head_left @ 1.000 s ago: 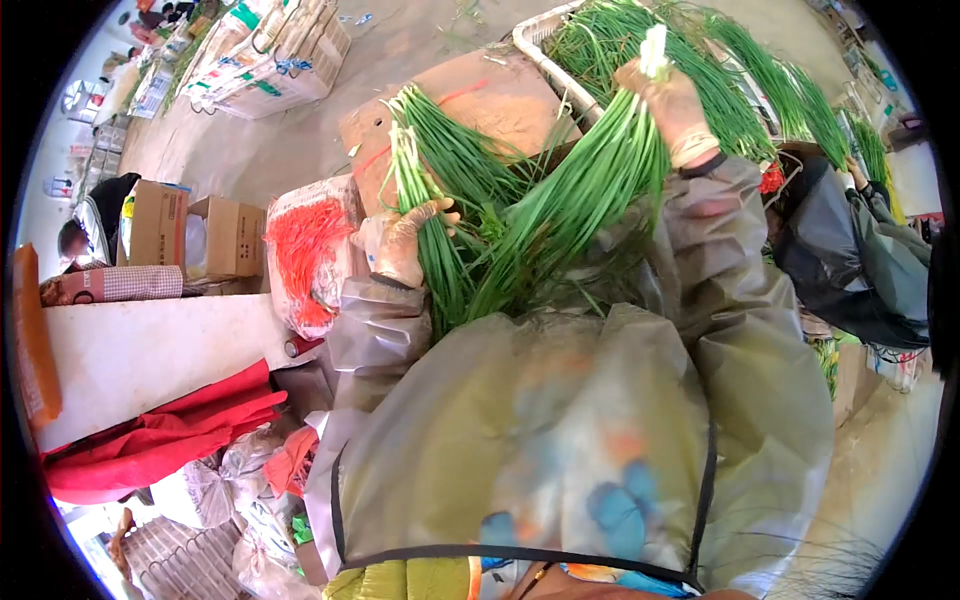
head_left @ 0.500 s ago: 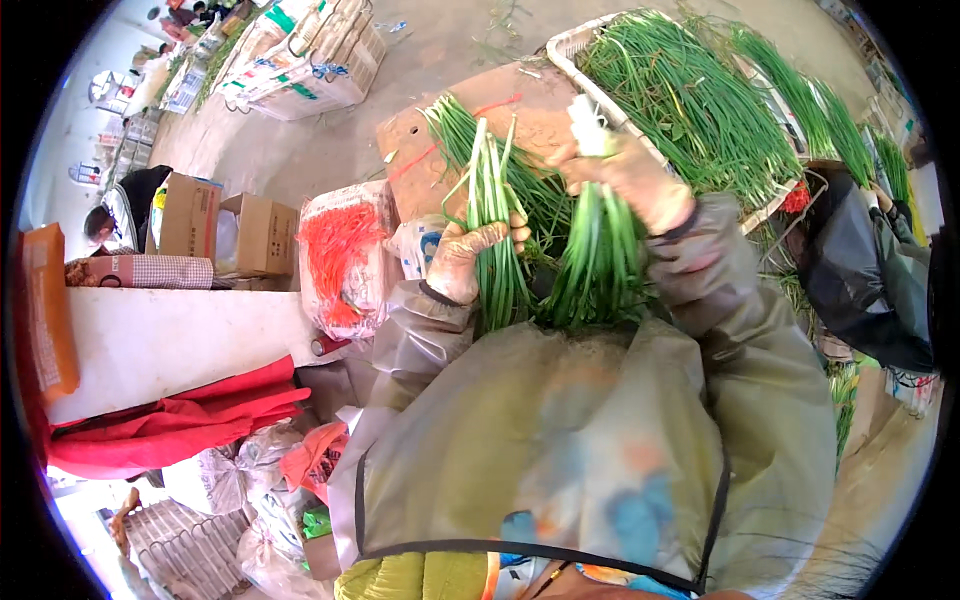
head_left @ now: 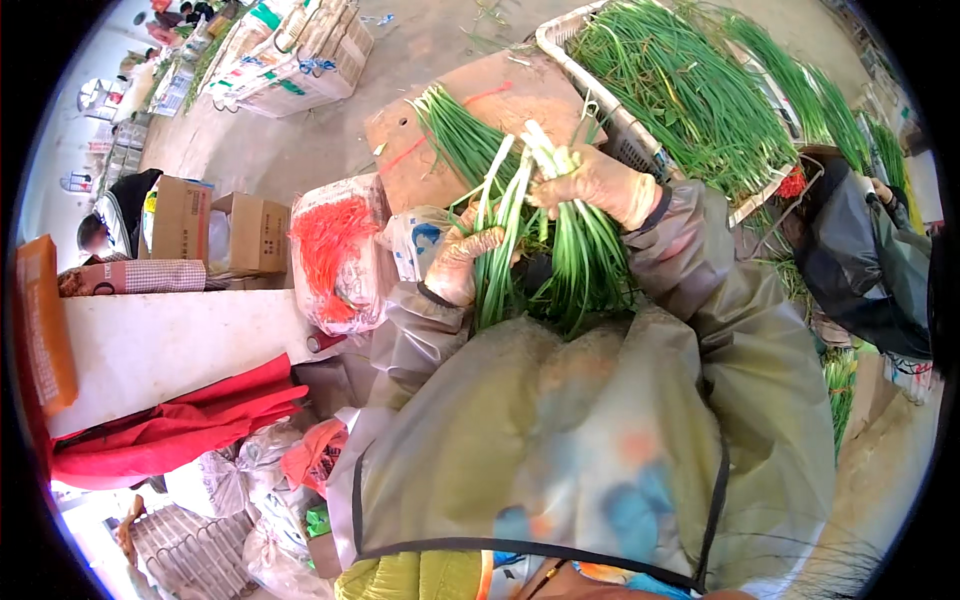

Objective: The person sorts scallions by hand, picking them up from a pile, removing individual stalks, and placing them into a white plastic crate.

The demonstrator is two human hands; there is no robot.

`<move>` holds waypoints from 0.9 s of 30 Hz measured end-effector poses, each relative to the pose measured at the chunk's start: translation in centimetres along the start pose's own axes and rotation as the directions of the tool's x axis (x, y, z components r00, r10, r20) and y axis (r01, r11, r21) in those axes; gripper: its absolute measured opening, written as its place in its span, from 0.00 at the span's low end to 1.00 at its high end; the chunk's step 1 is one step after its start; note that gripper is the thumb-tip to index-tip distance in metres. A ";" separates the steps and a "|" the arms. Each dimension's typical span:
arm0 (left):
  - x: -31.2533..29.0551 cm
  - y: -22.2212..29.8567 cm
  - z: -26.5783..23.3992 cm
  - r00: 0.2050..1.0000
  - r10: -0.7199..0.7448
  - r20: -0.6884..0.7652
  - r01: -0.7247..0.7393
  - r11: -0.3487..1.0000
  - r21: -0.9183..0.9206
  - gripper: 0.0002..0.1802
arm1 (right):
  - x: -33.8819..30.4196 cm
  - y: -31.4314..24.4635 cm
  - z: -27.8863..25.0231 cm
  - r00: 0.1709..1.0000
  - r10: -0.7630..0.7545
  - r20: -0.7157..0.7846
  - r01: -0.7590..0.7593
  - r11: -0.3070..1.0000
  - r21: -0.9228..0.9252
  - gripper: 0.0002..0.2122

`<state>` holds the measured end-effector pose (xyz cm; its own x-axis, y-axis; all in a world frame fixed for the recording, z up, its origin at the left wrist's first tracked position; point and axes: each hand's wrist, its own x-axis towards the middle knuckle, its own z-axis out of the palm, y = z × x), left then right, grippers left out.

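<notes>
Two hands, two bunches, and both are clamped tight! The left hand, just off centre towards eleven o'clock, is curled around one bunch of spring onions, white stalks up, green leaves hanging towards six. Over at one o'clock, the right hand grips a second bunch by its pale stalks, leaves spilling down. The hands are close together; whether the fingers of the right touch the left one's stalks, I cannot tell.

Up at twelve, a third bunch lies on one brown board, and at one to two o'clock there's a crate heaped with loose greens, far too many to count! Between nine and ten, one bundle of red strings sits on one pale package, and two cardboard boxes stand beyond it. One red cloth at eight, beside the white surface; one co-worker's dark apron at three.
</notes>
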<state>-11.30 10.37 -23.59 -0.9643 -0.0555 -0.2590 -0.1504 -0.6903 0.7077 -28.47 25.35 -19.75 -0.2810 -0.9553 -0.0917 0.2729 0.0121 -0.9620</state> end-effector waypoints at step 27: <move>0.5 0.0 2.9 0.924 0.274 -0.267 -0.228 0.955 0.191 0.25 | 0.9 1.8 -2.1 0.901 -0.164 -0.401 0.191 0.981 0.027 0.10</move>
<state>-12.41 12.49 -21.82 -0.8737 -0.4333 -0.2211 0.0345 -0.5086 0.8603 -30.20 25.19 -22.09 -0.6667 -0.7448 -0.0275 0.2391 -0.1787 -0.9544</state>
